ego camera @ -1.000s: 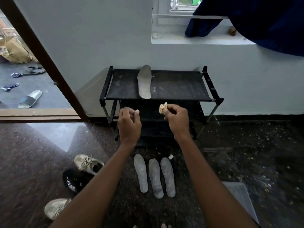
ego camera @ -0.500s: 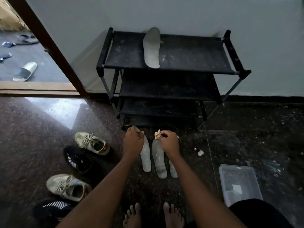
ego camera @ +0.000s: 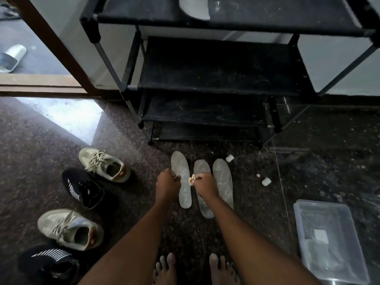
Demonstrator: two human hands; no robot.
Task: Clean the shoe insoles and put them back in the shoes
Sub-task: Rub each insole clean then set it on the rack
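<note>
Three pale grey insoles lie side by side on the dark floor: a left insole (ego camera: 182, 177), a middle insole (ego camera: 202, 204) and a right insole (ego camera: 223, 179). A fourth insole (ego camera: 194, 8) rests on the top shelf of the black shoe rack (ego camera: 216, 62). My right hand (ego camera: 205, 185) pinches a small crumpled cloth wad (ego camera: 191, 179) above the middle insole. My left hand (ego camera: 167, 186) hovers with curled fingers over the left insole's edge; I cannot tell whether it holds anything. Two beige sneakers (ego camera: 103, 164) (ego camera: 70, 230) and two black sneakers (ego camera: 81, 188) (ego camera: 49, 264) stand at the left.
A clear plastic box (ego camera: 329, 241) sits on the floor at the right. Two small white bits (ego camera: 229, 157) (ego camera: 266, 181) lie near the insoles. My bare feet (ego camera: 164, 268) are at the bottom. A wooden door frame (ego camera: 51, 38) and a sandal (ego camera: 12, 57) are at upper left.
The view has tilted down and drawn closer to the floor. Both hands have come down from the rack's top shelf to just above the insoles, the right still pinching the cloth wad.
</note>
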